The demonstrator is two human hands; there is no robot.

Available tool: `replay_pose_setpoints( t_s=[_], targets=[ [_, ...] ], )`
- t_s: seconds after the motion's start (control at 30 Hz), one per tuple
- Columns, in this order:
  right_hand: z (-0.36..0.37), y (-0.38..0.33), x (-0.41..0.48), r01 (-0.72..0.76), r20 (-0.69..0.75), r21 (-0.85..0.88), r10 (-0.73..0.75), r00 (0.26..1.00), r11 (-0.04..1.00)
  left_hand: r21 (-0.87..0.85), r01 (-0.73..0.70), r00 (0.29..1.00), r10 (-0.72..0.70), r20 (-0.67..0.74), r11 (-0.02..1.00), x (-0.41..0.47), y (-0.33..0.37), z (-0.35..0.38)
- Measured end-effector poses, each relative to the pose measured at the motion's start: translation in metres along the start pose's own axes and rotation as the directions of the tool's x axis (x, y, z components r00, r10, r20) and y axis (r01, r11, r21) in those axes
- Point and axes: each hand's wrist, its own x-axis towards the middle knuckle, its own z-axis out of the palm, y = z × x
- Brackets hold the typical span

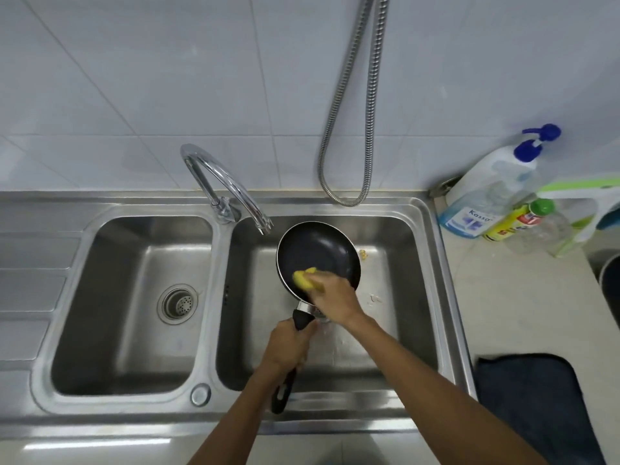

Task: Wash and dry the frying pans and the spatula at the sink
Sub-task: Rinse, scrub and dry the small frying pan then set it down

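Observation:
A small black frying pan (pixel 317 251) is held tilted over the right basin of the steel sink (pixel 432 263), its inside facing me. My left hand (pixel 287 344) grips the pan's black handle (pixel 285 391) near the pan. My right hand (pixel 332 297) holds a yellow sponge (pixel 303 278) and presses it against the pan's lower inner surface. No spatula and no second pan are in view.
A curved chrome tap (pixel 228 189) ends just left of the pan. A metal shower hose (pixel 355 129) hangs on the tiled wall. The left basin (pixel 134 297) holds only its drain. Detergent bottles (pixel 493 193) stand on the right counter, and a dark towel (pixel 533 401) lies nearer me.

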Motion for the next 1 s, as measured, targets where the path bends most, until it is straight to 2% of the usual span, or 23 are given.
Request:
replay_pose_setpoints(
  t_s=[0.07, 0.17, 0.23, 0.3, 0.37, 0.43, 0.5, 0.57, 0.7, 0.8, 0.87, 0.93, 1.0],
  targets=[
    [-0.002, -0.023, 0.003, 0.087, -0.050, 0.040, -0.085, 0.995, 0.995, -0.068, 0.025, 0.997, -0.020, 0.078, 0.997, -0.009, 0.005, 0.010],
    [-0.017, -0.030, 0.038, 0.055, -0.148, -0.048, -0.062, 0.987, 0.997, -0.152, 0.043, 0.991, -0.023, 0.133, 0.987, -0.023, 0.006, 0.024],
    [-0.033, -0.013, 0.059, 0.013, -0.117, -0.243, -0.042, 0.992, 0.970, -0.176, 0.066, 0.988, -0.040, 0.149, 0.982, -0.028, 0.003, 0.025],
    [-0.045, 0.006, 0.058, 0.008, -0.056, -0.491, -0.041, 0.998, 0.871, -0.190, 0.091, 0.984, -0.059, 0.166, 0.978, -0.030, -0.001, 0.021],
    [-0.046, 0.020, 0.043, 0.024, 0.007, -0.595, -0.025, 1.000, 0.803, -0.200, 0.112, 0.978, -0.072, 0.197, 0.973, -0.031, -0.004, 0.017],
    [-0.038, 0.027, 0.023, 0.042, 0.105, -0.580, 0.024, 0.994, 0.814, -0.228, 0.151, 0.975, -0.107, 0.194, 0.962, -0.029, -0.006, 0.018],
    [-0.025, 0.019, 0.005, 0.053, 0.227, -0.392, 0.041, 0.973, 0.919, -0.258, 0.202, 0.970, -0.157, 0.185, 0.945, -0.027, -0.007, 0.021],
    [-0.010, -0.003, -0.003, 0.097, 0.308, -0.244, -0.017, 0.951, 0.965, -0.291, 0.244, 0.958, -0.183, 0.221, 0.925, -0.028, -0.006, 0.029],
    [-0.011, -0.024, 0.031, 0.162, 0.210, -0.367, -0.088, 0.974, 0.916, -0.343, 0.278, 0.948, -0.199, 0.248, 0.897, -0.042, 0.003, 0.047],
    [-0.045, -0.006, 0.056, 0.174, 0.181, -0.593, -0.081, 0.980, 0.786, -0.348, 0.226, 0.967, -0.168, 0.190, 0.910, -0.045, 0.005, 0.045],
    [-0.062, 0.006, 0.054, 0.171, 0.167, -0.669, -0.077, 0.983, 0.723, -0.338, 0.172, 0.983, -0.138, 0.122, 0.925, -0.037, 0.009, 0.038],
    [-0.063, 0.004, 0.041, 0.169, 0.222, -0.659, -0.025, 0.975, 0.733, -0.342, 0.153, 0.988, -0.138, 0.067, 0.927, -0.025, 0.015, 0.033],
    [-0.053, -0.004, 0.026, 0.182, 0.297, -0.562, -0.008, 0.955, 0.807, -0.337, 0.154, 0.988, -0.148, 0.044, 0.929, -0.017, 0.018, 0.034]
  ],
)
